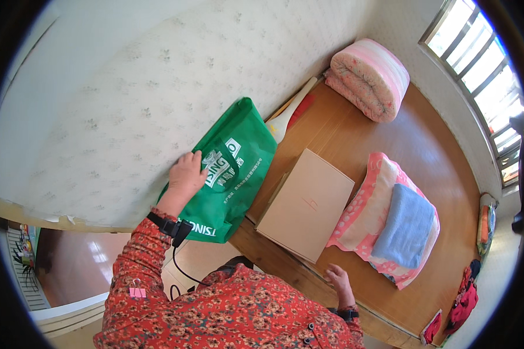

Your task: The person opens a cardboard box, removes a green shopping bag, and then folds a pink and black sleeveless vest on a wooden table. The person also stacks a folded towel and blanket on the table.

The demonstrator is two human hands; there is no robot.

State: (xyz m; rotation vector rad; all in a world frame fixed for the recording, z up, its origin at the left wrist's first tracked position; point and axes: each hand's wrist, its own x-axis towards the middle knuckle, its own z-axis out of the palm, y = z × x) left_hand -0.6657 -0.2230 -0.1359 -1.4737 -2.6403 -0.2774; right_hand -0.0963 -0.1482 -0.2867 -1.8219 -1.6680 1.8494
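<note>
My left hand [187, 174] grips the upper left edge of a green fabric bag [244, 174] that bears white writing; its fingertips lie at the bag's handle. The bag stands against the wall at the platform's left edge. My right hand [337, 277] is at the platform's front edge, fingers apart, holding nothing. Between the hands lies a closed tan cardboard box [308, 205]. Right of it, a folded light-blue towel [404, 224] rests on a pink and cream patterned cloth [358, 213].
A rolled pink quilt [369, 78] sits at the back of the wooden platform [445, 152]. A long white handled object [288, 115] and something red [301, 109] lie by the wall. Red clothes [463, 301] are at the right edge, below a barred window [480, 56].
</note>
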